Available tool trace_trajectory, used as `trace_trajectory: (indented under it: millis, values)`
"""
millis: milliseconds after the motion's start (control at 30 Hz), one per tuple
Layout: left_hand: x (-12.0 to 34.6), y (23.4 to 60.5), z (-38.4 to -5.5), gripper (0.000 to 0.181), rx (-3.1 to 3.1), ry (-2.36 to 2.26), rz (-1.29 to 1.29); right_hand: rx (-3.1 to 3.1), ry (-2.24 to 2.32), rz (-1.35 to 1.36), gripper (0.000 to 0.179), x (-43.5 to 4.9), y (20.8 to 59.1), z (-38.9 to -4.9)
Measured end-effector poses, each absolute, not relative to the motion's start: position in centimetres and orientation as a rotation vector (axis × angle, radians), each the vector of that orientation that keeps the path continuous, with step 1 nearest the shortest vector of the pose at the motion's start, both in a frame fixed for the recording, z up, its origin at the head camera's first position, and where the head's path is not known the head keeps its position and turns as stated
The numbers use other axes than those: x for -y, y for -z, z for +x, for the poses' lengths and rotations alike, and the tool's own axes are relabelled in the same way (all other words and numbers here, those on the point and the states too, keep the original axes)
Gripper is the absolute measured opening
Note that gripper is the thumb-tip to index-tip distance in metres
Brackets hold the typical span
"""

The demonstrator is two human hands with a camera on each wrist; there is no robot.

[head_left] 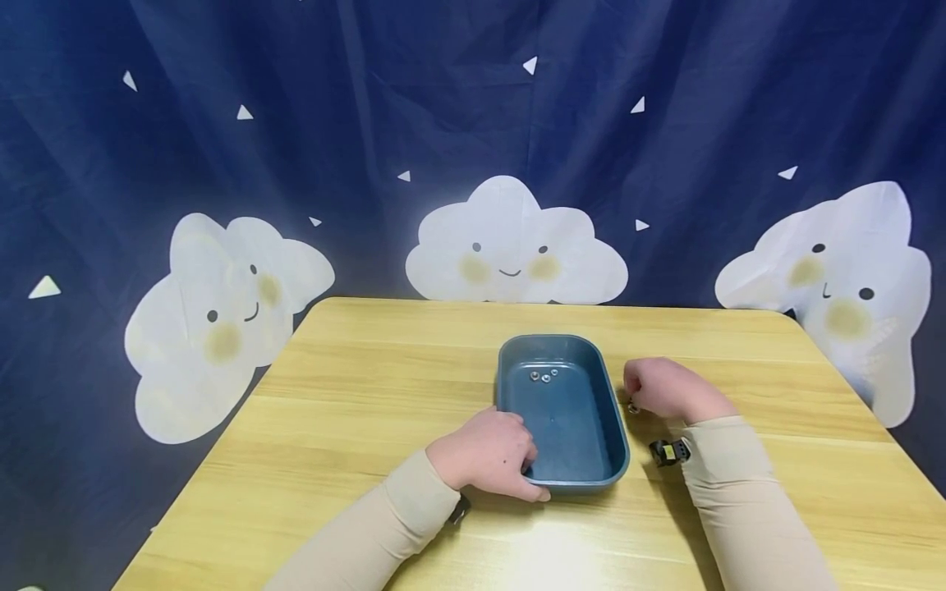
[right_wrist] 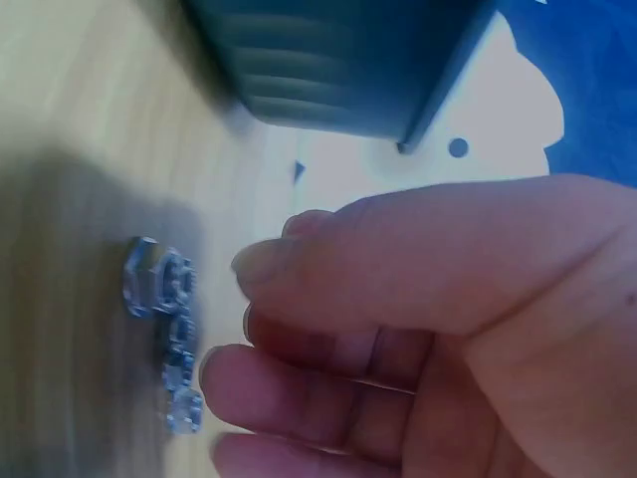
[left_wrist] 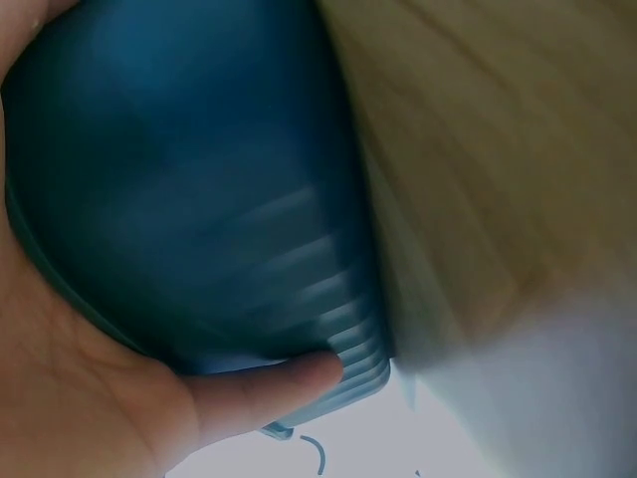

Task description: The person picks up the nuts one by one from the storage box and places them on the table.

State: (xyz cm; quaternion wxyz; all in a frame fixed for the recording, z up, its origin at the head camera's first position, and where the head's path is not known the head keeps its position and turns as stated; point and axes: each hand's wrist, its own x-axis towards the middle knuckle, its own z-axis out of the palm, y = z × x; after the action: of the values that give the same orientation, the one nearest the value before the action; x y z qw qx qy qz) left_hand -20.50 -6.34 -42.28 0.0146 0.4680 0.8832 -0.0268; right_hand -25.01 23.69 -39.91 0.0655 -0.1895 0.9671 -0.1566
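A dark teal rectangular tray [head_left: 569, 427] stands on the wooden table, with three small metal nuts [head_left: 545, 378] lying near its far end. My left hand [head_left: 488, 455] grips the near left corner; its thumb lies along the outside wall in the left wrist view, the fingers over the rim. To the right of the tray, my right hand [head_left: 668, 387] hovers low beside several shiny nuts [right_wrist: 179, 339] on the tabletop. Its fingers [right_wrist: 289, 393] are loosely bent, the thumb overlapping the index finger, and no nut shows between them.
The light wooden table [head_left: 369, 369] extends on both sides of the tray. Behind its far edge hangs a dark blue curtain [head_left: 473, 98] printed with smiling clouds and white triangles. A black wrist strap [head_left: 668, 452] shows near the right cuff.
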Motion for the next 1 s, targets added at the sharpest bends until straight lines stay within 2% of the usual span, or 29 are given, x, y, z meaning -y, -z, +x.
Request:
trace_trajectory:
  millis: [267,667,1000]
  values:
    - [6.4,42.3,-20.6,0.049,-2.75,0.099,1.463,-2.935,0.476,-0.574,0.007,-23.7,38.7,-24.8]
    - [6.5,42.1,-20.6,0.05,-2.738,0.1,1.497,-2.993,0.517,-0.66,0.012,-22.4,37.2,-24.8]
    - [6.6,42.3,-20.8,0.05,-2.729,0.077,1.503,-2.984,0.515,-0.769,0.009,-20.0,35.3,-24.9]
